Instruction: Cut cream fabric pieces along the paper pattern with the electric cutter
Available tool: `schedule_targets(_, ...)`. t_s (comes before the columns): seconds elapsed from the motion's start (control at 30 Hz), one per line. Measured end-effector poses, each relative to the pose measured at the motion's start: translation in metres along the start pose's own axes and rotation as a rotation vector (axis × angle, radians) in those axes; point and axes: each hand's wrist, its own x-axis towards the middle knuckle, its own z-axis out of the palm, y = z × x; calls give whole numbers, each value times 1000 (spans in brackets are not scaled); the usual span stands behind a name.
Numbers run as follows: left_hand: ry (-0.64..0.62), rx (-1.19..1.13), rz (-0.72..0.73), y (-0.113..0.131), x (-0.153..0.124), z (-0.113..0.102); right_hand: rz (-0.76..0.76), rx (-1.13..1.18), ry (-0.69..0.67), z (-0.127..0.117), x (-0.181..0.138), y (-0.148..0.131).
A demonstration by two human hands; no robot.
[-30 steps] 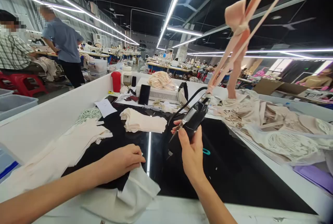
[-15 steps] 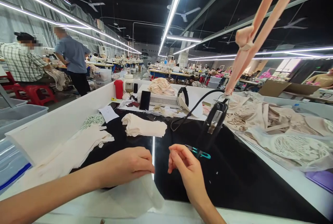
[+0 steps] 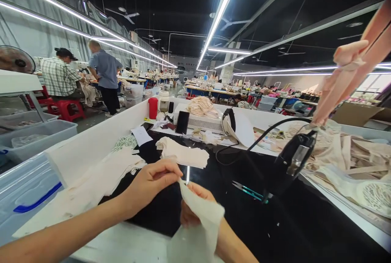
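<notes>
A thin off-white cloth piece (image 3: pixel 205 214) hangs between my hands, above the near edge of the black table top. My left hand (image 3: pixel 157 179) pinches its upper corner between thumb and fingertips. Close beside it, my right hand (image 3: pixel 200 191) holds the same piece from behind; the cloth covers much of its fingers and palm. Just beyond the hands lies a stack of cream cloth pieces (image 3: pixel 183 153). Teal thread snips (image 3: pixel 249 191) rest to the right, near a black hand-held device (image 3: pixel 293 165) hung from a knotted pink strap (image 3: pixel 348 59).
Layered pale cloth (image 3: pixel 88 185) covers the left side by the white side board (image 3: pixel 76 153). At the back are a phone (image 3: pixel 182 122), a white box (image 3: pixel 201 123) and a red container (image 3: pixel 153 108). Beige garments (image 3: pixel 351 153) pile up right. Two people are at the far left.
The cloth, formerly hanging below my left hand, has come up and right, and my right hand now grips it too. The view has swung left.
</notes>
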Motion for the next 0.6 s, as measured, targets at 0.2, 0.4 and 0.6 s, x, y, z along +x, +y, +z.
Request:
schedule_targets(0.2, -20, -559, -608, -42, -24, 11, -36, -249, 30, -18, 22, -21)
schedule_targets(0.4, -52, -567, -646, -36, -20, 22, -50, -412, 13, -27, 42, -12)
schedule_targets(0.6, 170, -454, -623, -46, 8, 15, 25, -464, 35, -41, 60, -2)
